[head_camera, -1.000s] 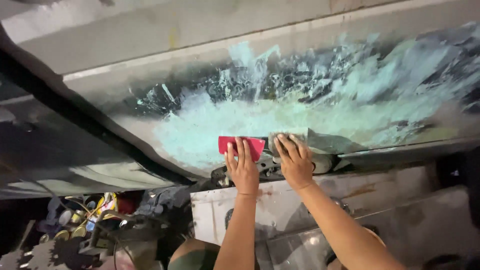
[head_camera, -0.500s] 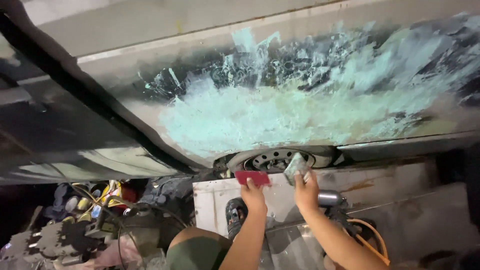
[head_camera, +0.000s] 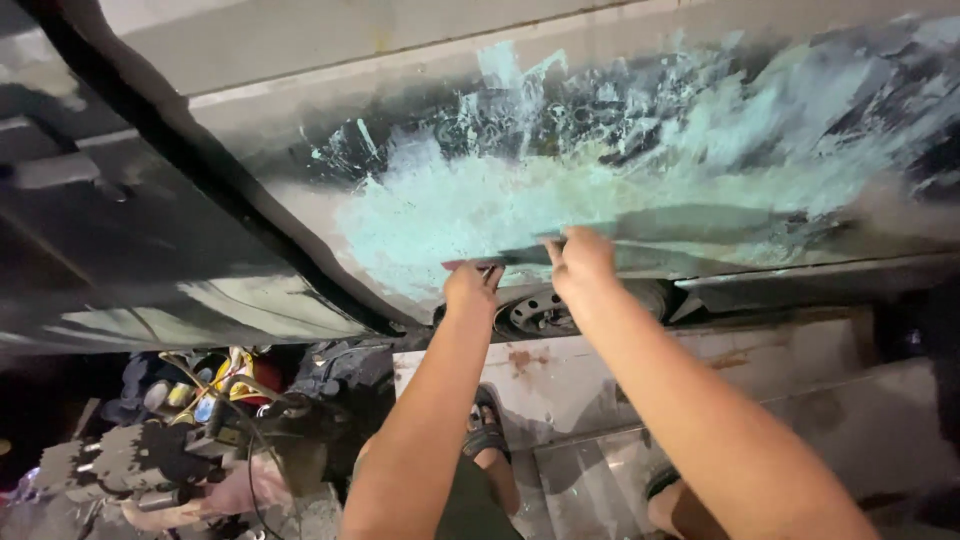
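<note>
I see the red spreader (head_camera: 462, 266) only as a thin sliver showing above my left hand (head_camera: 470, 292), its long edge running sideways along the car panel (head_camera: 300, 150). That hand is pinched around it, fingers curled, pressing it against the lower edge of the pale green filler patch (head_camera: 480, 200). My right hand (head_camera: 580, 262) is just beside it, to the right and a touch higher; its fingers are bunched against the same lower edge, and I cannot tell whether they grip anything, since the fingertips are turned away from me. The left hand is the one on the spreader; the filler spreads up and to the right from both hands, well across the panel. Directly below the hands, a wheel rim (head_camera: 540, 312) sits in its arch. Farther down I see my sandalled foot (head_camera: 486, 432), and off to the lower left a heap of tools and cables (head_camera: 215, 385) on the floor.
</note>
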